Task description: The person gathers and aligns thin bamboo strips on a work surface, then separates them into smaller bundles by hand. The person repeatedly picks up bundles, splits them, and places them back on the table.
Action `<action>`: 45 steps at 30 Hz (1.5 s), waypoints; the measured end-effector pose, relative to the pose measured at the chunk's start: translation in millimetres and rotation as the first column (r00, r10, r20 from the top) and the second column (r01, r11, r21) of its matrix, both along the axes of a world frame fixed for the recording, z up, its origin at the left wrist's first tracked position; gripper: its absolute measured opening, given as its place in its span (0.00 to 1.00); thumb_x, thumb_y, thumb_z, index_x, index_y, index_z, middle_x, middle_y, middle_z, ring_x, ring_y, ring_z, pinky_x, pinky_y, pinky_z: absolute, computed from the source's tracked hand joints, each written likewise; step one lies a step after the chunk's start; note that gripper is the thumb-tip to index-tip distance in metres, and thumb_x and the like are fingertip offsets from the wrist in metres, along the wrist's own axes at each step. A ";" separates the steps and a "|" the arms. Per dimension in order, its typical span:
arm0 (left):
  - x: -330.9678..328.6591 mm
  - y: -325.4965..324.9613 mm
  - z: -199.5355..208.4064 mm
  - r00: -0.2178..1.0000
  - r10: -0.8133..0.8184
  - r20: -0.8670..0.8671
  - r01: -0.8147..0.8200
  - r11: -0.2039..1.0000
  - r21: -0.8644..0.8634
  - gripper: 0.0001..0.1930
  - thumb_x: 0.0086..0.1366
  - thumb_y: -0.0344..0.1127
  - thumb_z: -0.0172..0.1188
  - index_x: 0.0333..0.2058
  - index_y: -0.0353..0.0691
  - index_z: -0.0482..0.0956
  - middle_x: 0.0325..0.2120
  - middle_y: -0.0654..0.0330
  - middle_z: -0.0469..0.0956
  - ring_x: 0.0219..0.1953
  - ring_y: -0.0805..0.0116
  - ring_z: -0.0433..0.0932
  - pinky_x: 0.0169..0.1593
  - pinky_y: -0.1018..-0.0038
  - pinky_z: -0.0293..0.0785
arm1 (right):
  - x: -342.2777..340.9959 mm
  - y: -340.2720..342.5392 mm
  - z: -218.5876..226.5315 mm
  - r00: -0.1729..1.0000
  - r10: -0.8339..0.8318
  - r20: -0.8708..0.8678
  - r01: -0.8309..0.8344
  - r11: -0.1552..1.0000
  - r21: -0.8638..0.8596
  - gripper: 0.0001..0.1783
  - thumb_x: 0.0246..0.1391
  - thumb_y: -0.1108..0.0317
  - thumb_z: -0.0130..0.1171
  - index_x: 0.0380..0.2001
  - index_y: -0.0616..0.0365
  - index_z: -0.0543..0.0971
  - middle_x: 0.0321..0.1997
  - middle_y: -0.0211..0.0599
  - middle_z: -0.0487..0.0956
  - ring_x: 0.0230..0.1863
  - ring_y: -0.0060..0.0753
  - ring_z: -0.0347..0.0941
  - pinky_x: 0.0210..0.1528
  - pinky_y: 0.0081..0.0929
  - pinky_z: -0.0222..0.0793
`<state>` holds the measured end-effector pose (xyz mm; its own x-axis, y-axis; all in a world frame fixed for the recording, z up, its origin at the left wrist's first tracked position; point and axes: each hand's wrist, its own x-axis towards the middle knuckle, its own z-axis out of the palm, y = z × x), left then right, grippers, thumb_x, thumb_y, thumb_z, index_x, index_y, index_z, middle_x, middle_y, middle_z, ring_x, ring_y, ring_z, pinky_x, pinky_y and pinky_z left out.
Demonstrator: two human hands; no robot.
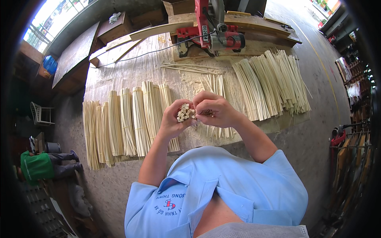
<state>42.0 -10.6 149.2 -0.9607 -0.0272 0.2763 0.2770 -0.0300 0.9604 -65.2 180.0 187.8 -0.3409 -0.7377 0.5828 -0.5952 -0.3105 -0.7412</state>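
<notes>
My left hand (173, 120) is wrapped round a bundle of thin pale sticks (184, 114), whose cut ends point up at me. Close against it, my right hand (219, 110) has its fingers curled in, thumb and fingertips near the bundle's edge. A small brownish clump (208, 113) shows in that hand's grasp; its kind is not clear. Below the hands, several loose sticks (216, 89) lie lengthwise on the worktable (190, 141). On the left stand rows of tied stick bundles (127, 121), lying side by side.
Large heaps of sticks (270, 83) cover the table's right side. A red power saw (214, 35) sits at the far edge, its dark cable (158, 49) running left across the table. Long boards (151, 31) lie beside it. A person in green (37, 166) is at the far left.
</notes>
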 end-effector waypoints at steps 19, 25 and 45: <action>-3.6 1.1 3.9 0.995 0.067 -0.076 -0.078 0.987 -0.143 0.24 0.56 0.30 0.76 0.49 0.35 0.77 0.38 0.59 0.83 0.39 0.74 0.82 0.42 0.75 0.81 | 12.2 -0.2 9.0 0.991 -0.132 0.035 0.130 0.989 0.068 0.12 0.46 0.78 0.63 0.36 0.58 0.77 0.35 0.36 0.78 0.41 0.40 0.75 0.47 0.37 0.71; -2.8 1.1 -2.6 0.994 0.099 -0.047 -0.105 0.987 -0.122 0.23 0.55 0.26 0.75 0.49 0.34 0.77 0.38 0.59 0.83 0.40 0.73 0.83 0.44 0.74 0.82 | 30.5 -6.5 16.0 0.929 -0.343 0.142 0.303 0.921 0.247 0.10 0.49 0.73 0.67 0.34 0.58 0.78 0.32 0.36 0.77 0.35 0.33 0.76 0.39 0.32 0.73; -12.1 4.6 16.8 0.981 0.063 -0.183 -0.111 0.958 -0.264 0.21 0.56 0.25 0.67 0.50 0.31 0.78 0.43 0.51 0.79 0.45 0.58 0.82 0.48 0.67 0.78 | 7.7 -0.7 4.3 0.975 -0.222 -0.002 0.221 0.970 0.100 0.09 0.52 0.75 0.69 0.36 0.59 0.79 0.33 0.34 0.78 0.35 0.33 0.75 0.37 0.31 0.71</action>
